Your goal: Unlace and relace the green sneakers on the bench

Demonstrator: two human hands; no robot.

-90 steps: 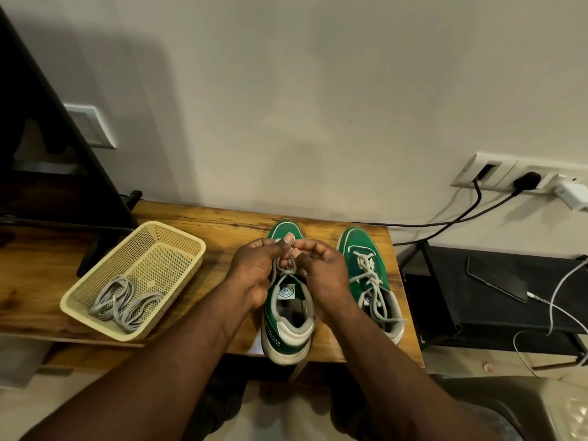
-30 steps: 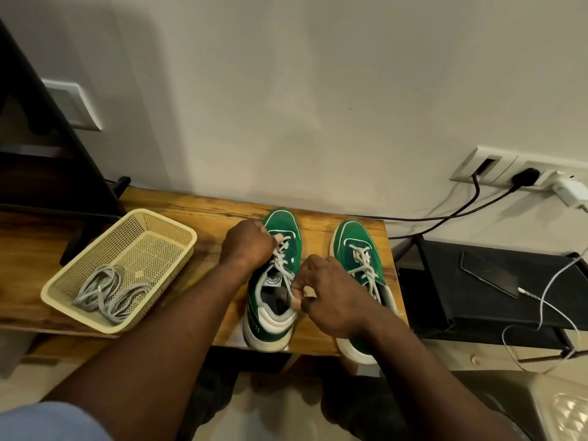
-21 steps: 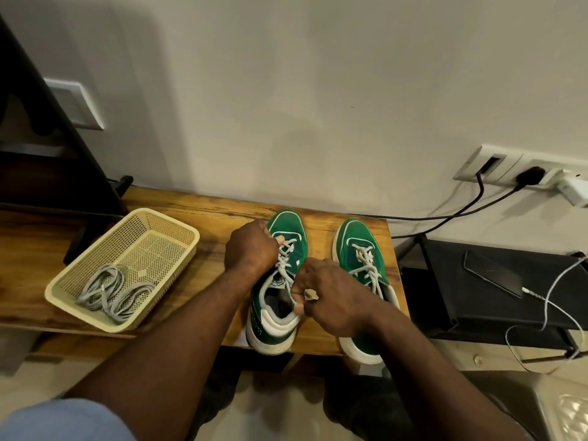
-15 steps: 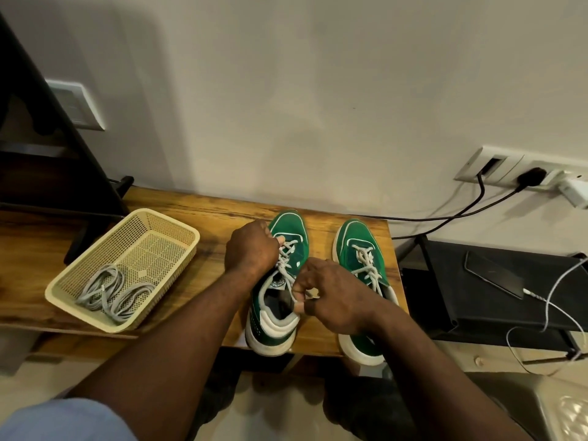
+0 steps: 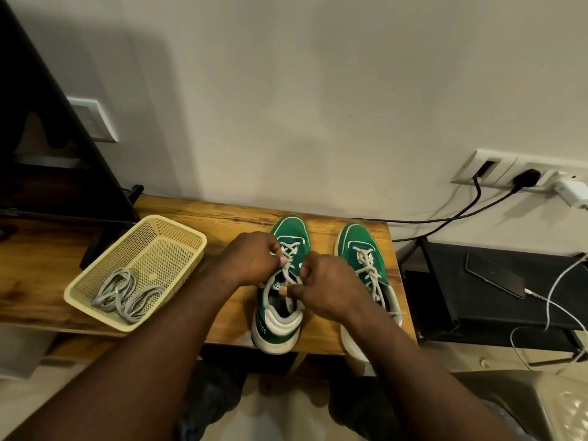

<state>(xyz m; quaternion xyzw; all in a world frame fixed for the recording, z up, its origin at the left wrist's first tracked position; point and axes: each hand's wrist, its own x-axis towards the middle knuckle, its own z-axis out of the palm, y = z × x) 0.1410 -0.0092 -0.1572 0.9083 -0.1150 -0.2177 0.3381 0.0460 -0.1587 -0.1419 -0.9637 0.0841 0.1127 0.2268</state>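
Note:
Two green sneakers stand side by side on the wooden bench [image 5: 222, 218], toes toward the wall. The left sneaker [image 5: 292, 230] has a white lace [image 5: 291, 249] crossed over its tongue. My left hand [image 5: 251, 262] pinches the lace at the sneaker's left side. My right hand [image 5: 324, 284] pinches the lace at the right side, near the collar. The right sneaker [image 5: 358, 240] is laced, with loose white ends trailing toward its heel; my right forearm hides part of it.
A cream mesh basket [image 5: 178, 230] holding grey laces [image 5: 127, 291] sits on the bench to the left. A black frame [image 5: 63, 122] stands at far left. A low black stand [image 5: 477, 297] with a phone [image 5: 494, 278] and cables is on the right, below wall sockets [image 5: 509, 173].
Both hands were together over the tongue three seconds ago. Since then the right hand drew back toward the collar with the lace, then moved a little forward again; the left hand stayed at the eyelets.

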